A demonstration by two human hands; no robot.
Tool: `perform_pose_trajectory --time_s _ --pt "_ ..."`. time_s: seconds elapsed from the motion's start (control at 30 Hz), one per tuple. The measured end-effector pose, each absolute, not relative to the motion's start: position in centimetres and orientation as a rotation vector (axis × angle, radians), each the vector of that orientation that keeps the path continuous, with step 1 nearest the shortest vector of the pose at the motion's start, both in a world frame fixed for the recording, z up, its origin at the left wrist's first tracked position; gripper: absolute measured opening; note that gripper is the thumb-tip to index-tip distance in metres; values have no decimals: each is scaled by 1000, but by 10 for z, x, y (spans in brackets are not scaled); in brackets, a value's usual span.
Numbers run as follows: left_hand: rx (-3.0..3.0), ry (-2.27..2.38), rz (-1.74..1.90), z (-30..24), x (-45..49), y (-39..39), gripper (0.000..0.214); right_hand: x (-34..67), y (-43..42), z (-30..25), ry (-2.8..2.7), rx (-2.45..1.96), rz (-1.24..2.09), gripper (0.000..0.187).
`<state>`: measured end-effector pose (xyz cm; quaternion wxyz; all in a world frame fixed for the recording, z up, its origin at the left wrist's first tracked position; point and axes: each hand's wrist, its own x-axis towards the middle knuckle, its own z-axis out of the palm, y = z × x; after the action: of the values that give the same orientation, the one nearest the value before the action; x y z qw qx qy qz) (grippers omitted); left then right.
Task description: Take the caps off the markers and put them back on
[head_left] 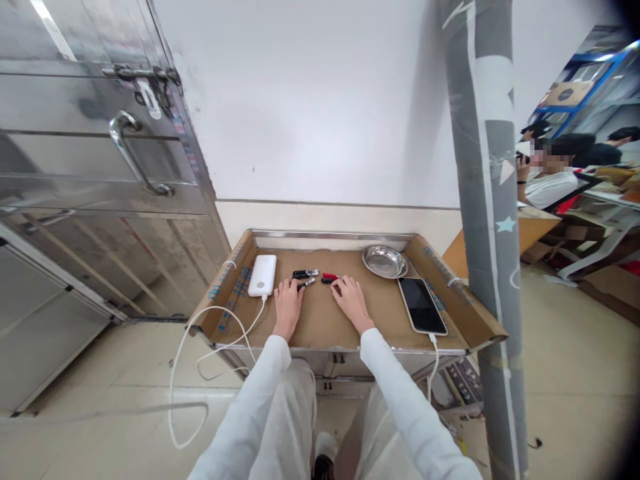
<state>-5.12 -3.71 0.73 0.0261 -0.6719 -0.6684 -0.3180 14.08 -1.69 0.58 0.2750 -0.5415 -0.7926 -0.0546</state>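
Both my hands rest on a cardboard-lined metal cart top (pixel 320 320). My left hand (pixel 287 303) lies with fingers curled next to a small black and silver pen-like piece (pixel 306 283). Just beyond it lies another black piece (pixel 305 273). My right hand (pixel 351 300) has its fingertips on a small black item with a red part (pixel 329 277). Whether either hand grips its piece is hard to make out at this size.
A white power bank (pixel 263 275) with a white cable (pixel 200 347) lies at the left. A round steel dish (pixel 385 261) and a dark phone (pixel 422 305) lie at the right. A steel cabinet (pixel 100 167) stands left, a grey pillar (pixel 485 200) right. People sit far right.
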Motion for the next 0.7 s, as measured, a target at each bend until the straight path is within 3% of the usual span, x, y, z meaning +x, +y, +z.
perform_pose_trajectory --time_s 0.2,0.4,0.7 --pt "-2282 -2084 -1303 3 -52 -51 19 151 -24 1 -2045 -1478 -105 22" --pt "-2441 -2035 -1228 5 -40 -51 15 165 -18 2 -1932 -1496 68 24" --pt "-2710 -1818 -1611 37 -10 -41 16 153 -25 17 -1214 -1141 1273 38"
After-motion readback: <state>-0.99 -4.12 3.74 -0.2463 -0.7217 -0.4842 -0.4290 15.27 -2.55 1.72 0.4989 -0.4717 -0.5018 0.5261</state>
